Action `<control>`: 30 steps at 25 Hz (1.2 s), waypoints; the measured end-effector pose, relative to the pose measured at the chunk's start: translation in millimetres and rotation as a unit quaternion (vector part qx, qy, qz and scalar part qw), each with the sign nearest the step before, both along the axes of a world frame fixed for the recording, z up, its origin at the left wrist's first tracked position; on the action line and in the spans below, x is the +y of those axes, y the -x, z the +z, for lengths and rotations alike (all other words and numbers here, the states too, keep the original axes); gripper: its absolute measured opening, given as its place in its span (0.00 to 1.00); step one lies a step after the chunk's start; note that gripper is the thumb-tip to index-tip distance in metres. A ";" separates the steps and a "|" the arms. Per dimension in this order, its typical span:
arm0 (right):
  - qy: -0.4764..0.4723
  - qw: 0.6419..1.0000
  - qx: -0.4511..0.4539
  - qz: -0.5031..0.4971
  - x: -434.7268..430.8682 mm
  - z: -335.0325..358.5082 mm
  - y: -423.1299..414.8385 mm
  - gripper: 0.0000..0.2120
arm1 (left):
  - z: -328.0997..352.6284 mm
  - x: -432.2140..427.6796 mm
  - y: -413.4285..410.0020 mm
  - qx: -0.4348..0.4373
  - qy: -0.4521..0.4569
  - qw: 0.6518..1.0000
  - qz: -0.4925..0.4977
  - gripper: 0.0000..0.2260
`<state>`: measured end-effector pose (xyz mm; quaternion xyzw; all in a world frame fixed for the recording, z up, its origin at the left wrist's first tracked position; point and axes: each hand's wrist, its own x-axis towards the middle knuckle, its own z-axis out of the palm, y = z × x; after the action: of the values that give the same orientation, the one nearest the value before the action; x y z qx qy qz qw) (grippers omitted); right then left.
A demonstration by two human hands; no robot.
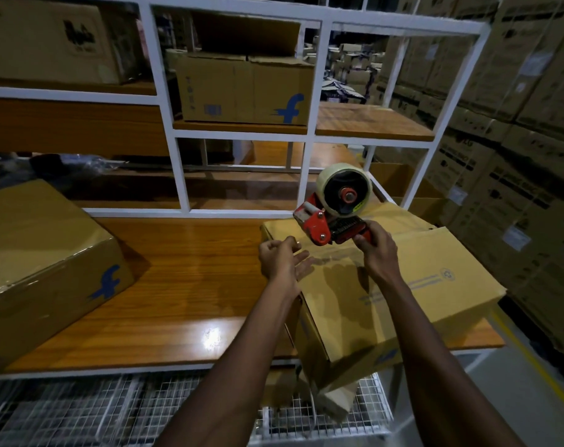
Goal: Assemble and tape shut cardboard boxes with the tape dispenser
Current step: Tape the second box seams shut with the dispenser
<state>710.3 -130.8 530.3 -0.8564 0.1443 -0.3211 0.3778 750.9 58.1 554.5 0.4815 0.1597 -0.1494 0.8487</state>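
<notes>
Tape dispenser [335, 211] on cardboard box [403, 285], right grip [375, 245] curled round it; left grip [282, 258] half-curled beside, hold unclear

Red tape dispenser [330, 224], cream tape roll [325, 179]; tan box [403, 285], blue print; orange-brown woodgrain table [193, 285].

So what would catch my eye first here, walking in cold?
Probably the red tape dispenser with its pale roll, gripped by the right hand above a cardboard box at the right end of the wooden table, with the left hand at the box's left edge. Next, the big blue-logo box at the left and the shelf box behind.
</notes>
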 end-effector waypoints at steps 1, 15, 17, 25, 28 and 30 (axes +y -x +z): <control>0.000 1.000 -0.002 0.006 -1.7 -0.9 -2.2 0.24 | -0.6 1.9 -1.2 0.009 0.023 1.000 -0.005 0.09; -0.026 0.997 0.014 0.067 -23.3 -14.0 -34.5 0.21 | -9.0 1.6 -12.6 -0.006 0.073 0.997 -0.009 0.14; -0.027 0.997 0.013 0.076 -26.5 -15.6 -35.7 0.20 | -13.1 0.1 -10.2 0.001 0.077 0.997 -0.013 0.10; 0.015 0.995 0.008 0.097 -27.2 -8.3 -32.2 0.17 | -24.2 -12.3 -10.9 -0.022 -0.010 0.997 0.067 0.08; 0.042 0.995 0.010 0.091 -29.3 -4.5 -26.3 0.14 | -30.6 2.2 -19.8 -0.032 -0.082 0.991 0.097 0.12; 0.040 0.995 0.006 0.086 -33.5 -4.9 -22.8 0.14 | -36.9 16.4 -23.2 -0.042 -0.107 0.989 0.097 0.13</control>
<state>733.1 -164.3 525.4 -0.8819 0.0595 -0.2882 0.3683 774.1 74.5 517.7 0.5576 0.1849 -0.0277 0.8088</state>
